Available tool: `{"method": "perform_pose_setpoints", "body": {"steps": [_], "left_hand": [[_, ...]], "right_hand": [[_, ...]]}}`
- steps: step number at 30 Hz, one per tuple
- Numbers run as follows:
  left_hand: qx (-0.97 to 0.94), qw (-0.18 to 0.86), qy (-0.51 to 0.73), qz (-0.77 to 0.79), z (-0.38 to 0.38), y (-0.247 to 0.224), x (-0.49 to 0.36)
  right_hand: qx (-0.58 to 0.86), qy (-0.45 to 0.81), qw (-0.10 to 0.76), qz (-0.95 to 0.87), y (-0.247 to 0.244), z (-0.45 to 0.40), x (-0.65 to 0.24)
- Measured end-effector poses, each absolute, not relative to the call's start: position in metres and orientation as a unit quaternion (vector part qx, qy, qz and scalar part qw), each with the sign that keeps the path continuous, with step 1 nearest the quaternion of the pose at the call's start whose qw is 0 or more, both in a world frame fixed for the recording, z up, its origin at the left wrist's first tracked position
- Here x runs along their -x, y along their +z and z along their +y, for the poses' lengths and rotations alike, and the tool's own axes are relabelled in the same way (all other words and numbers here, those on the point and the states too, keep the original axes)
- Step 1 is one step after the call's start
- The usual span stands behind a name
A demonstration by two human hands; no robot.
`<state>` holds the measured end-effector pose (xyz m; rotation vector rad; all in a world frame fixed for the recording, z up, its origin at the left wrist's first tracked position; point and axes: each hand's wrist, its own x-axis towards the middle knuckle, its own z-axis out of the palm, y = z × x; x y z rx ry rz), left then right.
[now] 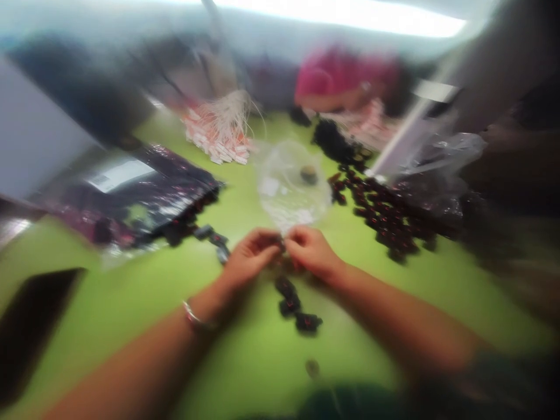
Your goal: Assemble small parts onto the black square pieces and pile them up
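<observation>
Pinching a small dark piece between two bare hands

The fingertips of the left hand and right hand are brought together at the scene's middle, clamped on the piece, which is mostly hidden by fingers and blur. It is held above a glossy green table, just nearer than a round, translucent plastic bag. Three black plastic parts with reddish marks are seen on the near side of the hands. Small grey blocks are placed just left of the left hand. Farther left, a dark, shiny plastic package is laid; to the right, many dark, red-marked parts are heaped.
</observation>
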<state>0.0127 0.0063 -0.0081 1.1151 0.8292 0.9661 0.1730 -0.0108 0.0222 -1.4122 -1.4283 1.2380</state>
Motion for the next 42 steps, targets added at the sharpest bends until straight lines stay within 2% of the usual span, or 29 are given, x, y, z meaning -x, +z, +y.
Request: {"method": "perform_pose_setpoints", "body": {"steps": [5,8,10,14,16,21,27,29,35,39,42], "left_hand": [[-0.554,0.611,0.420,0.378,0.006,-0.015,-0.010],[-0.543,0.622,0.415,0.382,0.007,-0.017,-0.008],[-0.511,0.650,0.415,0.379,0.007,-0.015,-0.008],[-0.478,0.689,0.415,0.354,0.008,-0.010,-0.009],[-0.480,0.690,0.415,0.349,0.008,-0.009,-0.010],[-0.517,0.662,0.413,0.352,0.005,-0.009,-0.011],[-0.551,0.627,0.418,0.359,0.004,-0.009,-0.010],[-0.527,0.649,0.415,0.358,0.005,-0.008,-0.009],[-0.466,0.704,0.420,0.333,0.007,-0.007,-0.010],[-0.480,0.694,0.418,0.337,0.006,-0.008,-0.011],[-0.513,0.659,0.423,0.352,0.004,-0.009,-0.012]], "right_hand": [[0.556,0.328,0.363,-0.672,0.012,-0.007,-0.174],[0.545,0.299,0.370,-0.691,0.010,-0.007,-0.173],[0.546,0.339,0.386,-0.662,0.012,-0.009,-0.172],[0.541,0.505,0.387,-0.550,0.023,-0.013,-0.170],[0.536,0.528,0.388,-0.532,0.026,-0.013,-0.170],[0.556,0.497,0.377,-0.550,0.022,-0.010,-0.173],[0.551,0.326,0.383,-0.666,0.017,-0.008,-0.173],[0.549,0.343,0.390,-0.655,0.018,-0.009,-0.173],[0.523,0.526,0.394,-0.542,0.027,-0.013,-0.173],[0.539,0.513,0.383,-0.548,0.026,-0.012,-0.173],[0.559,0.452,0.376,-0.585,0.022,-0.010,-0.172]]}}
